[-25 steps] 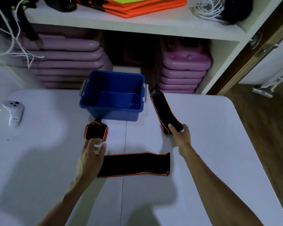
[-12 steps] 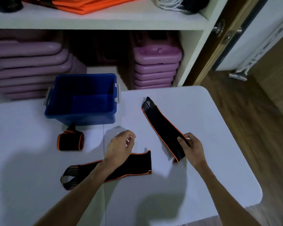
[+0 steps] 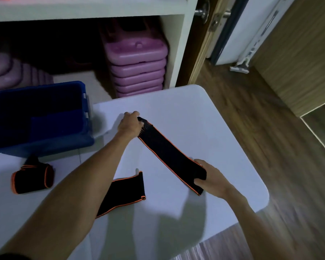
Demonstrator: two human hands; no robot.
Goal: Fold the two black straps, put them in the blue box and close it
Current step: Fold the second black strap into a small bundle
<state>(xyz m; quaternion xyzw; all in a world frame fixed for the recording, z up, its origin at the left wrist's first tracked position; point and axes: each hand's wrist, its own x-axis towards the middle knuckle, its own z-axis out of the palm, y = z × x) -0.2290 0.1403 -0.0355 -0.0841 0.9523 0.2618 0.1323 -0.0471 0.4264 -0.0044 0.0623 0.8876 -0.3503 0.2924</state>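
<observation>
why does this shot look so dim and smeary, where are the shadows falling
Head view: dim light, mild motion blur smearing the blue plastic box and wooden floor; soft arm shadows fall on the white table near its front edge; wide-angle lens bends the door frame.

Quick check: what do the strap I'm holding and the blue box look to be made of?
Strap: apparently soft woven elastic fabric, matte black with orange edging; it sags slightly between the left hand and right hand. Blue box: seemingly rigid moulded plastic with smooth, faintly glossy walls.

Both hands clenched, arms outstretched
</observation>
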